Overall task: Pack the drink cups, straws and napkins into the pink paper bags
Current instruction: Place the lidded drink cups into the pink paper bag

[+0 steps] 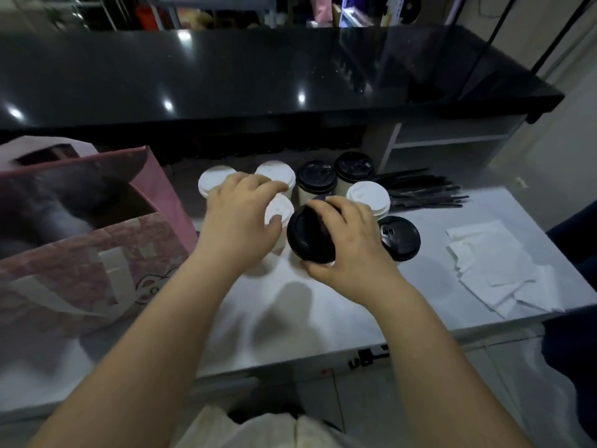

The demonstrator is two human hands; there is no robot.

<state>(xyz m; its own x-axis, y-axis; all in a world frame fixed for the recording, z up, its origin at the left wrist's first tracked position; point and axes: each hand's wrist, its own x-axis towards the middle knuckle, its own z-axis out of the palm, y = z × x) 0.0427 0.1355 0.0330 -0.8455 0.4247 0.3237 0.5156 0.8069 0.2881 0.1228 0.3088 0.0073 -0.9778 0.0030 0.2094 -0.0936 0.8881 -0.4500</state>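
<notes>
Black-lidded cup (308, 236) half hidden under right hand (349, 244).

**One head-worn camera looking down over the counter**

A single wide-angle view is coming from the person's head, and it is facing forward and steeply down. Both forearms are entering from the bottom edge and reaching away from the lens, so the left hand (240, 221) and the right hand (347, 244) are sitting near the middle of the frame. The white worktop (323, 318) is filling the lower half at close range. The black counter (258, 76) is lying beyond it across the upper part, with blurred shelving behind along the top edge. Straight edges are bowing toward the frame's borders. There is only this one view, so nothing is being shared with another.
</notes>
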